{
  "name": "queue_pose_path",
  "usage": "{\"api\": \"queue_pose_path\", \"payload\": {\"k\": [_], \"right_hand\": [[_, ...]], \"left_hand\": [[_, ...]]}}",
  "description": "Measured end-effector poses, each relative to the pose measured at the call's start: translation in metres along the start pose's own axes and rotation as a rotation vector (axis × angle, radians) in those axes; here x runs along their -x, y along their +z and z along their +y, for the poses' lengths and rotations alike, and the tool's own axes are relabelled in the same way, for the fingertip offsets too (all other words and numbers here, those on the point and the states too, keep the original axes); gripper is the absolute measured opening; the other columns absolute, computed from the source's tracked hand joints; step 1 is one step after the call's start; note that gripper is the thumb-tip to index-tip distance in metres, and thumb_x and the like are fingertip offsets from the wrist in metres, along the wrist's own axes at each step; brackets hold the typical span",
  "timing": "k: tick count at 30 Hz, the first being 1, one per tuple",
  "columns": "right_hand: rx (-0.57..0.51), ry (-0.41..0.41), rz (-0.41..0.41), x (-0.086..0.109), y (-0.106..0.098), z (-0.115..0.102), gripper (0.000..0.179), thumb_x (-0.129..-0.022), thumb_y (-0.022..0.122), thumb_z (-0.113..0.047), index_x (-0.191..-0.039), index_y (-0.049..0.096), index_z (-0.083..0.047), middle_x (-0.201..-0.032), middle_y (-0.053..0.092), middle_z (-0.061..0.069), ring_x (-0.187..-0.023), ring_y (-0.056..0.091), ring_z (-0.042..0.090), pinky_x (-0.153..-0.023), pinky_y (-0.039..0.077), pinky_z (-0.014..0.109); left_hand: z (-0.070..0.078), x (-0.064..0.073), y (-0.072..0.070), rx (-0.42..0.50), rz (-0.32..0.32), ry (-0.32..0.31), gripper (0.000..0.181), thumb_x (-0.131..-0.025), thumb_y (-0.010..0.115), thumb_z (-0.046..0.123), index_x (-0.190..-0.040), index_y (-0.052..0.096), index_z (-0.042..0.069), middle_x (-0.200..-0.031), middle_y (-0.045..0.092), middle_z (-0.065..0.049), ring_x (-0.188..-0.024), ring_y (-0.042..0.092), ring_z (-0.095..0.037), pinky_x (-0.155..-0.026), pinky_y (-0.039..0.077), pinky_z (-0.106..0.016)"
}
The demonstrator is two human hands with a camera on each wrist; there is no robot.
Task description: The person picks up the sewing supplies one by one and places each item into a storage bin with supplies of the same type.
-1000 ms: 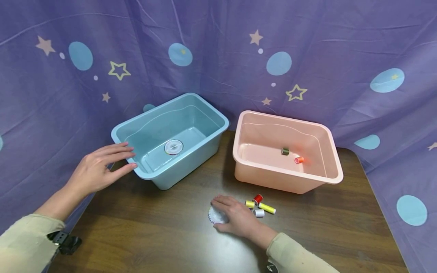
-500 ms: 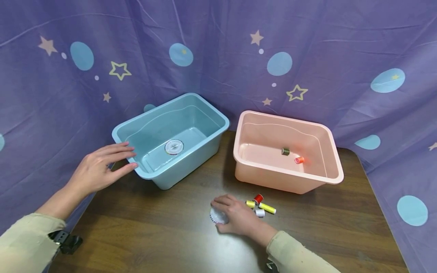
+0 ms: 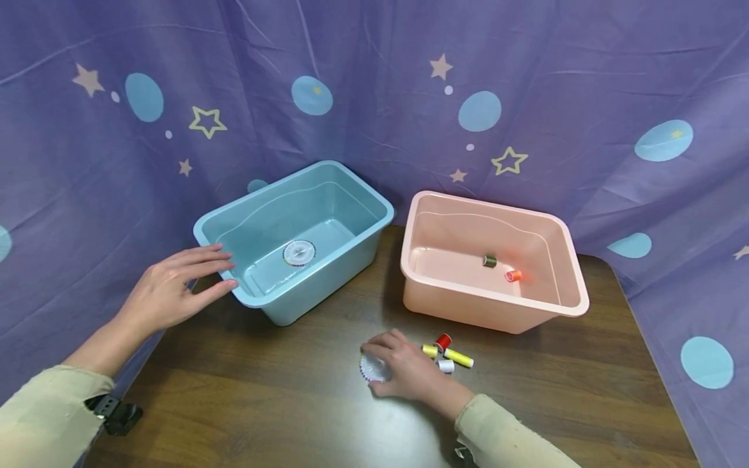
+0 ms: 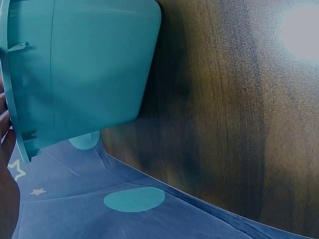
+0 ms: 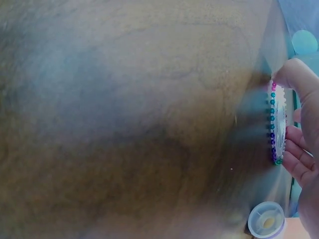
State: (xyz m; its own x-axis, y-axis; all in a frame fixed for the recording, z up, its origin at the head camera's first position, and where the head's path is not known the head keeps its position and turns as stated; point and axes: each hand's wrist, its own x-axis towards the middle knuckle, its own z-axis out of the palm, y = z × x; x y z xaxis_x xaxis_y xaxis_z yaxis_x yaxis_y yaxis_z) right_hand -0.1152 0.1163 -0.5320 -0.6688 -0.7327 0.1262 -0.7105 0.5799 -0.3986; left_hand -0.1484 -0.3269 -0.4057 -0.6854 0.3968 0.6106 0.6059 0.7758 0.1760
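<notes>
My right hand [image 3: 406,370] pinches a wheel of ball-headed sewing pins [image 3: 372,369] between thumb and fingertips, low over the table. From the right wrist, the pin wheel [image 5: 279,122] shows edge-on, with teal, purple and pink heads along its rim. My left hand [image 3: 172,286] rests with fairly straight fingers at the near left rim of the blue bin [image 3: 328,276]. Inside that bin lies another pin wheel [image 3: 299,253]. Beside my right hand are thread spools: a red spool [image 3: 443,342], a short yellow spool [image 3: 430,351], a long yellow spool [image 3: 459,358] and a white spool [image 3: 446,366].
A pink bin [image 3: 462,305] stands at the back right, holding a dark green spool [image 3: 489,260] and an orange spool [image 3: 513,275]. Both bins stand on a brown wooden table [image 3: 281,403]. A purple curtain [image 3: 374,78] hangs behind the table and on both sides.
My right hand's knuckles have risen slightly while it stays at the pin wheel. The left hand and both bins hold their places, and the view has shifted a little.
</notes>
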Motion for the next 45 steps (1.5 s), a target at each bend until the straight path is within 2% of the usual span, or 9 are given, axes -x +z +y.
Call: {"api": "queue_pose_path", "payload": {"k": [3,10,15,20,29,35,39,41,45], "right_hand": [[-0.011,0.011,0.006,0.0,0.002,0.001,0.065,-0.085,0.086,-0.04,-0.144,0.068,-0.016,-0.136,0.066,0.004,-0.122,0.058,0.018,-0.094,0.058,0.033],[-0.065,0.028,0.029,0.001,0.001,0.004,0.062,-0.083,0.088,-0.037,-0.139,0.07,-0.017,-0.133,0.065,0.003,-0.12,0.055,0.018,-0.09,0.057,0.031],[-0.089,0.058,0.047,0.0,-0.003,0.004,0.063,-0.082,0.089,-0.039,-0.138,0.071,-0.019,-0.134,0.063,0.001,-0.121,0.053,0.017,-0.089,0.058,0.032],[-0.093,0.032,0.102,-0.002,-0.008,0.003,0.063,-0.08,0.09,-0.036,-0.137,0.072,-0.017,-0.134,0.062,0.002,-0.123,0.054,0.018,-0.09,0.059,0.034],[-0.185,0.024,0.141,-0.007,-0.018,0.001,0.062,-0.082,0.091,-0.032,-0.138,0.071,-0.015,-0.138,0.06,0.003,-0.125,0.052,0.019,-0.094,0.058,0.038],[-0.189,0.035,0.156,-0.009,-0.025,-0.001,0.061,-0.082,0.092,-0.031,-0.136,0.072,-0.014,-0.137,0.061,0.003,-0.125,0.053,0.019,-0.094,0.058,0.038],[-0.195,0.049,0.154,-0.011,-0.031,-0.003,0.06,-0.082,0.092,-0.031,-0.137,0.072,-0.017,-0.138,0.06,0.003,-0.124,0.052,0.017,-0.094,0.058,0.036],[-0.188,0.04,0.16,-0.012,-0.035,-0.004,0.059,-0.083,0.092,-0.032,-0.136,0.072,-0.018,-0.139,0.06,0.003,-0.125,0.052,0.016,-0.095,0.058,0.036],[-0.152,-0.032,0.211,-0.017,-0.042,-0.008,0.056,-0.082,0.091,-0.03,-0.133,0.074,-0.017,-0.137,0.063,0.006,-0.125,0.053,0.019,-0.093,0.058,0.037]], "left_hand": [[0.0,0.0,0.001,0.003,0.004,0.005,0.046,-0.091,0.08,0.053,-0.111,0.085,0.012,-0.123,0.079,-0.01,-0.115,0.072,-0.038,-0.113,0.023,-0.004],[0.001,-0.001,0.0,0.001,-0.001,-0.004,0.04,-0.084,0.087,0.04,-0.111,0.085,0.011,-0.123,0.078,-0.01,-0.116,0.071,-0.038,-0.113,0.023,-0.003],[0.002,0.001,0.0,-0.008,-0.013,-0.016,0.04,-0.083,0.089,0.038,-0.112,0.085,0.011,-0.124,0.078,-0.01,-0.117,0.071,-0.038,-0.113,0.021,-0.003],[0.002,0.002,0.0,-0.014,-0.019,-0.019,0.039,-0.082,0.089,0.037,-0.112,0.085,0.012,-0.125,0.078,-0.01,-0.117,0.071,-0.038,-0.113,0.021,-0.003],[0.001,0.001,0.0,-0.008,-0.004,0.001,0.039,-0.086,0.086,0.042,-0.111,0.085,0.012,-0.122,0.078,-0.012,-0.115,0.071,-0.039,-0.113,0.022,-0.003],[0.001,0.0,0.0,-0.009,-0.001,0.007,0.043,-0.09,0.082,0.049,-0.111,0.085,0.011,-0.123,0.078,-0.012,-0.115,0.072,-0.039,-0.113,0.022,-0.003],[0.002,0.0,-0.001,-0.012,-0.005,0.006,0.043,-0.089,0.083,0.048,-0.112,0.085,0.011,-0.124,0.078,-0.011,-0.115,0.072,-0.039,-0.113,0.022,-0.003],[0.002,0.0,-0.001,-0.015,-0.006,0.006,0.041,-0.087,0.084,0.045,-0.112,0.085,0.012,-0.124,0.078,-0.011,-0.115,0.072,-0.039,-0.113,0.022,-0.003],[0.002,0.001,-0.001,-0.02,-0.013,0.005,0.039,-0.086,0.086,0.041,-0.112,0.085,0.013,-0.124,0.078,-0.011,-0.115,0.072,-0.038,-0.113,0.021,-0.003]]}}
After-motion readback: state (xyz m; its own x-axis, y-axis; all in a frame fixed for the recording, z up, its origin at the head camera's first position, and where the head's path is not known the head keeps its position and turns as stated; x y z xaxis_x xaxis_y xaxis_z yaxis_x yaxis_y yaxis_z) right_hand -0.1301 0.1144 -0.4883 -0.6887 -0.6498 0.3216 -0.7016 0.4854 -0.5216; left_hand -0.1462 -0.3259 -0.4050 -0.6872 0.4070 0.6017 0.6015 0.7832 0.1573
